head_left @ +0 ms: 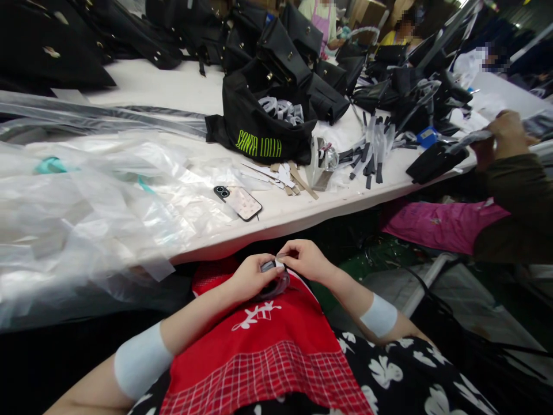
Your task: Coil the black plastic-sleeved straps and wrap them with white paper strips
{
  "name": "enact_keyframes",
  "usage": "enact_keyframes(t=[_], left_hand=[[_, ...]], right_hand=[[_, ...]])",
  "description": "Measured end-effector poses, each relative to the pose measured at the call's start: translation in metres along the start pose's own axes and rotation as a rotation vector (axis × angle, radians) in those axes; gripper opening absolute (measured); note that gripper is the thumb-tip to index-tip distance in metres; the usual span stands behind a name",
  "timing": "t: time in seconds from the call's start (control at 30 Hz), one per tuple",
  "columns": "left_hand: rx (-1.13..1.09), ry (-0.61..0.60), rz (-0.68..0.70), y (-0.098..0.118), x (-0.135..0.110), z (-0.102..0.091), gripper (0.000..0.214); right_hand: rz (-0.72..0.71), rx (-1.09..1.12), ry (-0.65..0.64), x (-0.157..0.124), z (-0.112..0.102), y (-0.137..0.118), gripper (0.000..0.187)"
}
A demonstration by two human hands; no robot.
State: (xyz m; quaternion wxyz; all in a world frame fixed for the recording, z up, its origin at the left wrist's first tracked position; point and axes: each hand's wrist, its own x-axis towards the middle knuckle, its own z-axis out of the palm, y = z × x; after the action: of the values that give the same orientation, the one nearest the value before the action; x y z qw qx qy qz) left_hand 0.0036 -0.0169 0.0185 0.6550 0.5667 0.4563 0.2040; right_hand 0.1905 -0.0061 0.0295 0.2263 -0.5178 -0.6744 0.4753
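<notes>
Over my lap, both hands meet at a coiled dark strap (281, 285) that looks wrapped in clear plastic. My left hand (253, 278) is closed around the coil's upper side, thumb on top. With finger and thumb, my right hand (305, 260) pinches a small white slip (279, 263) at the top of the coil. Part of the coil is hidden behind the left fingers. Beneath the hands lies a red apron (285, 328) with a white print. On the table edge ahead rests a phone (242, 203) in a patterned case.
A black cloth bag (259, 129) lettered SANTA LOLLA holds more plastic-wrapped coils. Clear plastic bags (99, 207) cover the table's left side. Black handbags (285, 52) are piled behind. Wrapped straps (375, 144) lie right of centre. A co-worker's hand (507, 135) holds a black piece at right.
</notes>
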Motion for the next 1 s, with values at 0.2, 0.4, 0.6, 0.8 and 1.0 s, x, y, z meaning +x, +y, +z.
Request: enact_keyframes(t=[0.2, 0.4, 0.6, 0.8, 1.0], left_hand=[[-0.583, 0.108, -0.034, 0.013, 0.026, -0.022, 0.035], [-0.601, 0.127, -0.021, 0.027, 0.045, -0.025, 0.040], [-0.653, 0.117, -0.026, 0.031, 0.054, -0.035, 0.045], [-0.597, 0.174, -0.075, 0.038, 0.046, -0.041, 0.051], [-0.542, 0.246, -0.095, 0.035, 0.037, -0.038, 0.052]], right_hand=[[-0.452, -0.404, 0.161, -0.001, 0.001, -0.009, 0.050], [-0.519, -0.465, 0.297, 0.010, 0.000, -0.005, 0.054], [-0.506, -0.447, 0.313, 0.015, 0.008, -0.006, 0.081], [-0.367, -0.399, 0.855, 0.081, -0.100, 0.023, 0.042], [0.139, -0.116, 0.881, 0.152, -0.209, 0.055, 0.022]])
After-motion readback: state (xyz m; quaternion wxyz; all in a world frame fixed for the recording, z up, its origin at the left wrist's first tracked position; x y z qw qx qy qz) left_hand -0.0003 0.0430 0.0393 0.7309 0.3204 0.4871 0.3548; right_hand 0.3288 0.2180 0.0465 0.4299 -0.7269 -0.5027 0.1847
